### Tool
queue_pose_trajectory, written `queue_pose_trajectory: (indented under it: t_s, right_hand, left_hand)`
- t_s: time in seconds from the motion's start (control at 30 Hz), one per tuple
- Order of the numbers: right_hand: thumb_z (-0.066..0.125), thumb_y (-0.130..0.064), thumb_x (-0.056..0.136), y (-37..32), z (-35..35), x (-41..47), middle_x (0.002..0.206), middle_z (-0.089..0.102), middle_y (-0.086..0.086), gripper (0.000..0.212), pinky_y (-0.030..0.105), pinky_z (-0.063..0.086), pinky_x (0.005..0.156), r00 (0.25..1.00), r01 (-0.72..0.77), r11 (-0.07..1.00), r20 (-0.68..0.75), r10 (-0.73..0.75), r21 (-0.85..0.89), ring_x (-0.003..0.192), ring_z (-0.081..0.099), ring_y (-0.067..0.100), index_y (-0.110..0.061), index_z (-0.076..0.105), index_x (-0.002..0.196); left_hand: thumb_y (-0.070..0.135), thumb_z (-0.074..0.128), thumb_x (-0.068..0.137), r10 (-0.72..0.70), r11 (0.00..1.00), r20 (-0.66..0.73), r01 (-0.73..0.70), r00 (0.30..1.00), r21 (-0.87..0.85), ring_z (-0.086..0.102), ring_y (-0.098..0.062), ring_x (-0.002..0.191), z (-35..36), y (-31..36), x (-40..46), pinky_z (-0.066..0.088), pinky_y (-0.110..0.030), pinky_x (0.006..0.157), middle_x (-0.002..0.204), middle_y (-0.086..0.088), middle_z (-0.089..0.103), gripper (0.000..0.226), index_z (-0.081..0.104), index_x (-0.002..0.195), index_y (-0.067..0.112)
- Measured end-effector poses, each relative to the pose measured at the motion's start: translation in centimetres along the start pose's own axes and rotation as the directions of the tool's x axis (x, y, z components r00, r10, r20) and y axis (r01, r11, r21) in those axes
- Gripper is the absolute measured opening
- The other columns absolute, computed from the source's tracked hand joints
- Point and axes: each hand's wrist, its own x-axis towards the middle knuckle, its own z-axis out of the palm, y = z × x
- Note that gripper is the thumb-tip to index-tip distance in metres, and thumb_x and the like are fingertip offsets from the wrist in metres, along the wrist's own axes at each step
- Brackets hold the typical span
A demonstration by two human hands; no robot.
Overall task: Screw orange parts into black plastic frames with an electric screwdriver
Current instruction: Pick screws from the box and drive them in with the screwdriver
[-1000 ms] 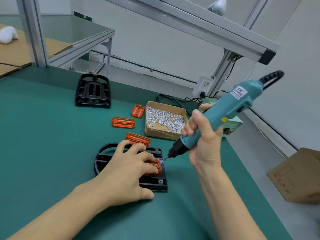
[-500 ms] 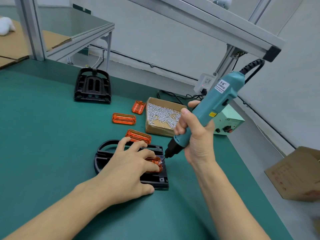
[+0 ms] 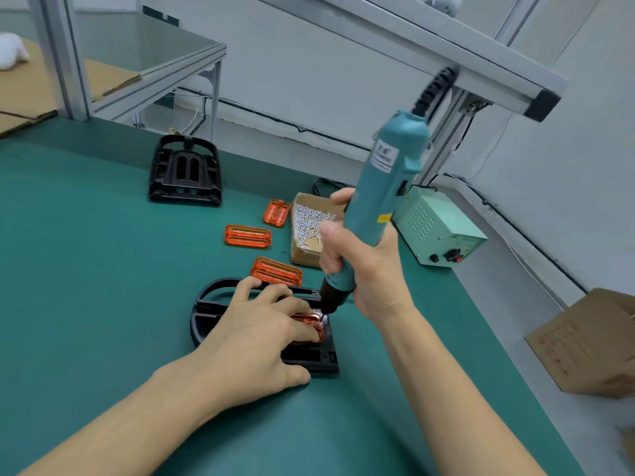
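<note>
Nearest us, our left hand (image 3: 254, 341) lies over the black frame (image 3: 309, 359) on the green mat (image 3: 103, 269), fingers pressing the orange part (image 3: 314, 326) down into its seat. Our right hand (image 3: 364, 269) is wrapped tight round the electric screwdriver (image 3: 381, 197). A second ago the tool leaned well over to the right with its bit just short of the part; now we have swung it close to upright and the bit sits on the near corner of the orange part. We judge that a screw is being driven, or is about to be, though the screw itself is too small to make out.

Counting outward: one orange part under our fingers, then three loose ones, the closest (image 3: 276, 272) just beyond the frame, another (image 3: 248, 236) further left, a third (image 3: 276, 212) beside the screw box (image 3: 309, 231). There are two black frames, the second (image 3: 185, 171) far back. One power unit (image 3: 439, 231) stands at right.
</note>
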Motion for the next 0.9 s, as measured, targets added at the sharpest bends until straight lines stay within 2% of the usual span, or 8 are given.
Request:
queue_pose_trajectory:
  t_s: [0.13,0.23,0.47,0.67,0.9]
  right_hand:
    - [0.064,-0.017,0.080,0.16,-0.88,-0.60,0.049,0.047,-0.008,0.023,0.026,0.038,0.052,0.994,0.007,0.997,-0.113,0.002,0.077,0.043,0.038,0.014,-0.028,0.054,0.098]
    - [0.063,-0.012,0.083,0.20,-0.73,-0.54,0.049,0.047,-0.008,0.025,0.026,0.038,0.052,0.991,0.004,0.998,-0.137,0.004,0.062,0.043,0.039,0.013,-0.020,0.047,0.100]
    - [0.062,-0.010,0.084,0.31,-0.46,-0.47,0.048,0.047,-0.007,0.023,0.025,0.038,0.050,0.986,0.023,0.998,-0.164,-0.014,0.051,0.041,0.038,0.014,-0.017,0.046,0.098]
    - [0.065,-0.014,0.080,0.29,-0.48,-1.00,0.051,0.046,-0.006,0.024,0.023,0.039,0.048,0.993,0.032,0.992,-0.120,-0.017,0.122,0.040,0.039,0.012,-0.017,0.047,0.095]
    - [0.066,-0.015,0.080,0.06,-0.32,-1.00,0.050,0.049,-0.005,0.024,0.027,0.038,0.050,0.999,0.025,0.997,-0.047,-0.021,0.076,0.039,0.039,0.015,-0.023,0.054,0.098]
  left_hand:
    - [0.064,0.050,0.076,-0.007,1.000,-0.003,0.007,1.000,-0.018,0.018,-0.004,0.133,0.12,-0.01,-0.01,-0.009,-0.033,0.102,0.143,0.026,0.035,0.053,0.048,0.127,0.052]
    - [0.065,0.050,0.076,-0.009,1.000,0.004,0.009,1.000,-0.014,0.017,-0.004,0.134,0.14,-0.03,0.02,-0.009,-0.033,0.102,0.144,0.025,0.034,0.053,0.048,0.128,0.052]
    - [0.064,0.051,0.076,-0.018,0.999,0.010,0.018,1.000,-0.033,0.017,-0.006,0.133,0.20,-0.03,-0.04,-0.005,-0.035,0.105,0.144,0.024,0.035,0.053,0.049,0.127,0.051]
    - [0.065,0.051,0.076,-0.019,0.999,0.021,0.019,1.000,-0.030,0.018,-0.005,0.133,0.09,-0.04,0.03,-0.003,-0.034,0.104,0.143,0.025,0.035,0.053,0.050,0.127,0.052]
    - [0.064,0.051,0.075,-0.018,0.998,0.020,0.019,1.000,-0.057,0.018,-0.002,0.129,0.07,-0.20,0.00,0.002,-0.031,0.101,0.141,0.028,0.035,0.052,0.050,0.126,0.053]
